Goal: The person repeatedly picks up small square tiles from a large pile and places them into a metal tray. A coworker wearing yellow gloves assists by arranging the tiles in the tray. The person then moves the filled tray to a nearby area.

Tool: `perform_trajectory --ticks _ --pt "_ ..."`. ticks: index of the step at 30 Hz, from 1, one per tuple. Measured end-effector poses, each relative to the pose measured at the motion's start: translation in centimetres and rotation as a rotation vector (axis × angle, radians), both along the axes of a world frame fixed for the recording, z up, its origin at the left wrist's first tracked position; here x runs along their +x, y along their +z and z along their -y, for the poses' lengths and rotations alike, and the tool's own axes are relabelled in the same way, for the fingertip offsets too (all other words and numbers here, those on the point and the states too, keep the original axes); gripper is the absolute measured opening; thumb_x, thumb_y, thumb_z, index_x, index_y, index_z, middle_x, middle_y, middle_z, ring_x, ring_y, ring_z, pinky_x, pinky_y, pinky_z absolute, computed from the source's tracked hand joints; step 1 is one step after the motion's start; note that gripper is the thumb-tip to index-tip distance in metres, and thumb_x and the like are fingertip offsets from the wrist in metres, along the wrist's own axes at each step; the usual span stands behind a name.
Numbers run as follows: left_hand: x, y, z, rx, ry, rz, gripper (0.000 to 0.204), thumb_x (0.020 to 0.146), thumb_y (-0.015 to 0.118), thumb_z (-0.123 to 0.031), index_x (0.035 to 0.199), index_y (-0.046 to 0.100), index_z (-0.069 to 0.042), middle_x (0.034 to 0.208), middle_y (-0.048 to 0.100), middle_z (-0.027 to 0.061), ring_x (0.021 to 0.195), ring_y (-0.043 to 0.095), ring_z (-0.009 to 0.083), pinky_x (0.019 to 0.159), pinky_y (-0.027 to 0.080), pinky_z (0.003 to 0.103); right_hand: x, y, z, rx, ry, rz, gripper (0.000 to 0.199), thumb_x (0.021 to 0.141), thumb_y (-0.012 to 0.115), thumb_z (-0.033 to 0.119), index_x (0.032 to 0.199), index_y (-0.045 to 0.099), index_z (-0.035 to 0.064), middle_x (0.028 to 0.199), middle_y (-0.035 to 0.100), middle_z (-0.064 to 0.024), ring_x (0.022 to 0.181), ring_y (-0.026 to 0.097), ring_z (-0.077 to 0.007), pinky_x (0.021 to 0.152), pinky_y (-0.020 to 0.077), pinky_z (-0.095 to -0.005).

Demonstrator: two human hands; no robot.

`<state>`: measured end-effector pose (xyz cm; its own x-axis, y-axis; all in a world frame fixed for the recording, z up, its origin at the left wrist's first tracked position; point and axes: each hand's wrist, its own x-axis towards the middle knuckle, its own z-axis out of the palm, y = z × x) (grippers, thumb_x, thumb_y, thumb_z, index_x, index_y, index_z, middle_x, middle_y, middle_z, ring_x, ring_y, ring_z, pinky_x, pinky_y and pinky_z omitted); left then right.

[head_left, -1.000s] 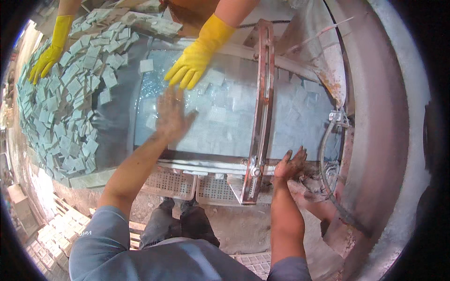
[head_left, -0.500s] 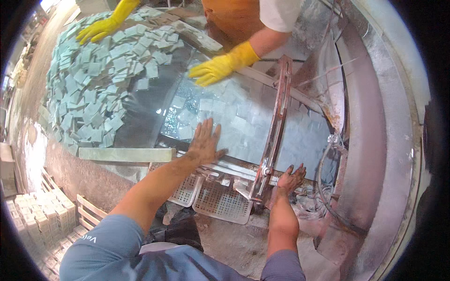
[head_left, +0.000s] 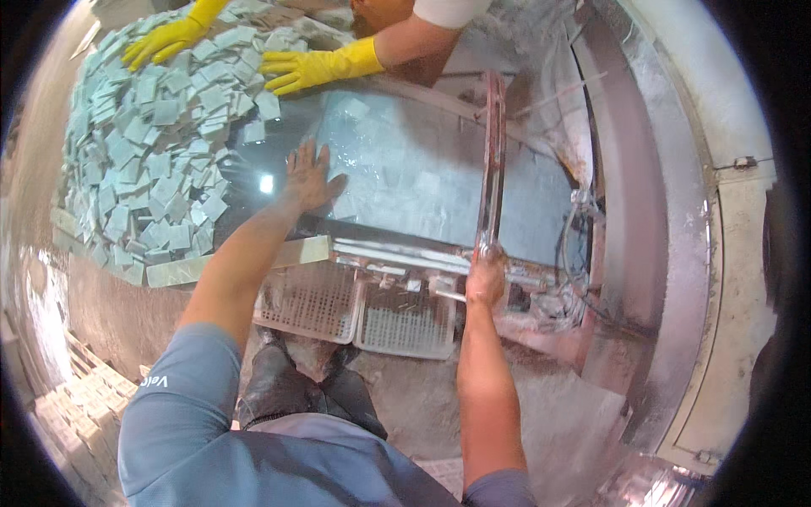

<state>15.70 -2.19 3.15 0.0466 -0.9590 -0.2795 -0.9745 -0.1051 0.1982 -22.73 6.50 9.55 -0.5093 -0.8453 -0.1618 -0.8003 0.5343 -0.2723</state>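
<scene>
My left hand (head_left: 311, 179) is spread flat, fingers apart, at the left end of the wet grey-blue belt (head_left: 536, 207), beside a dark wet plate (head_left: 253, 160). Nothing is held in it. Low at the front end of a rusty slotted metal crossbar (head_left: 496, 152), my right hand (head_left: 486, 277) is closed around the bar by its bolt. Pale square tiles (head_left: 427, 182) lie blurred on the belt left of the crossbar. A large heap of pale green square tiles (head_left: 156, 160) rises at the left.
Across the table, a co-worker's yellow gloves (head_left: 317, 68) rest at the heap. A pale long block (head_left: 245, 260) borders the front edge. Two perforated plastic crates (head_left: 405, 321) stand below the rail. Wooden slats and stacked pieces (head_left: 89, 401) are lower left; a cable (head_left: 566, 241) hangs right.
My left hand has slid left along the belt to its end. My right hand went from lying open on the belt's edge to gripping the crossbar. The co-worker's right glove moved left to the heap.
</scene>
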Motion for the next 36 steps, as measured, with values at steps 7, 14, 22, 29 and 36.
perform_trajectory --ticks 7,14,22,29,36 --pt "-5.9 -2.4 1.5 0.004 -0.183 -0.019 0.094 0.104 0.045 -0.057 0.163 0.011 0.007 0.172 0.003 0.0282 0.160 -0.003 0.0417 0.130 0.000 0.052 3.2 2.4 0.7 0.053 -0.131 -0.023 0.075 0.104 0.042 0.062 0.143 0.049 -0.0010 0.129 0.067 -0.0290 0.119 0.066 -0.0452 0.102 0.0516 -0.0541" --pt "-3.3 0.1 -2.1 -0.041 -0.506 -0.197 0.095 0.092 0.074 -0.045 0.157 0.028 0.006 0.165 0.023 0.0301 0.154 0.023 0.0452 0.129 0.017 0.051 2.6 2.4 0.8 0.060 -0.160 -0.052 0.074 0.103 0.043 0.063 0.139 0.052 -0.0006 0.127 0.068 -0.0285 0.116 0.066 -0.0476 0.101 0.0514 -0.0542" --pt "-0.4 -1.2 3.1 -0.205 -0.374 -0.196 0.091 0.096 0.068 -0.050 0.163 0.027 -0.004 0.168 0.022 0.0275 0.158 0.019 0.0403 0.129 0.016 0.050 2.5 2.1 1.1 0.072 -0.167 -0.064 0.081 0.102 0.042 0.068 0.146 0.050 0.0005 0.127 0.068 -0.0293 0.120 0.064 -0.0468 0.104 0.0499 -0.0531" --pt "-4.1 -4.0 5.0 -0.336 -0.286 -0.251 0.054 0.100 0.065 -0.024 0.148 0.054 -0.003 0.163 0.038 0.0220 0.153 0.032 0.0388 0.128 0.022 0.048 2.2 2.2 0.9 0.136 -0.207 -0.044 0.080 0.101 0.041 0.071 0.148 0.048 0.0062 0.125 0.070 -0.0260 0.115 0.068 -0.0446 0.099 0.0528 -0.0532" --pt "-3.5 -2.3 3.0 -0.119 -0.574 -0.114 0.078 0.102 0.059 -0.044 0.161 0.031 -0.003 0.168 0.023 0.0274 0.157 0.020 0.0437 0.128 0.013 0.054 2.7 4.0 1.4 0.259 -0.179 0.017 0.081 0.102 0.038 0.069 0.151 0.048 0.0053 0.137 0.063 -0.0289 0.123 0.065 -0.0455 0.102 0.0537 -0.0531"
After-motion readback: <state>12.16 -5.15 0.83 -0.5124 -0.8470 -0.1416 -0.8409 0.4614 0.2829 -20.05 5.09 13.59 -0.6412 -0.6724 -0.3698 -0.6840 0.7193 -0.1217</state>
